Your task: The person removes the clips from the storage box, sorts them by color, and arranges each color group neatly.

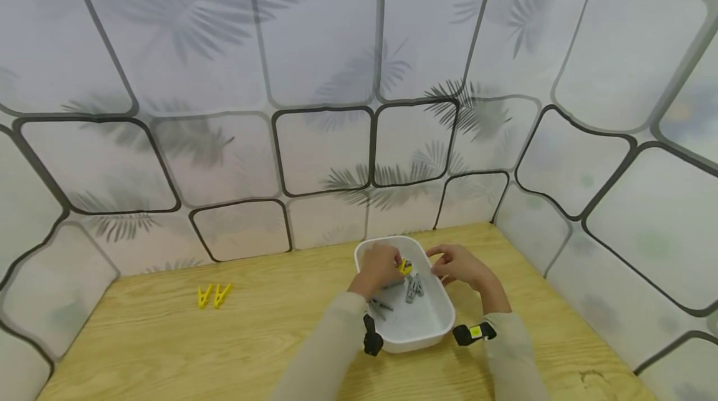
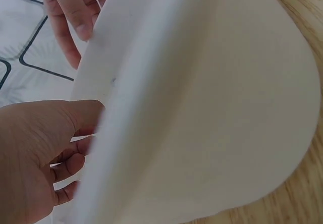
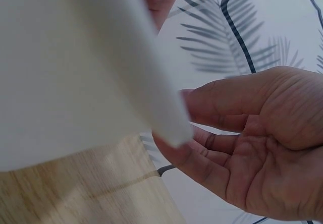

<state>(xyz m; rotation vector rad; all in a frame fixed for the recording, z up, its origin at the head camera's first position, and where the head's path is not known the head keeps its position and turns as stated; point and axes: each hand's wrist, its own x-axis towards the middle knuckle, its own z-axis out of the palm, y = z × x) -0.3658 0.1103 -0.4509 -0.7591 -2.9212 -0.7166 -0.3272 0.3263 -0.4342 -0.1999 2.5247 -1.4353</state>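
The left hand reaches down into a white oval plastic tub, its fingers curled around a yellow plastic clothespin that peeks out just beside the fingertips. The left wrist view shows those fingers bent behind the tub's rim. The right hand sits at the tub's far right edge, fingers loosely curved against the rim; in the right wrist view the thumb and fingers bracket the white wall, though how firmly they hold it cannot be told. Just below the left hand's fingers, on the tub floor, lie several grey plastic clothespins. The tub rests on a light wooden tabletop. Well to the left of both hands, two more yellow clothespins lie side by side on the wood.
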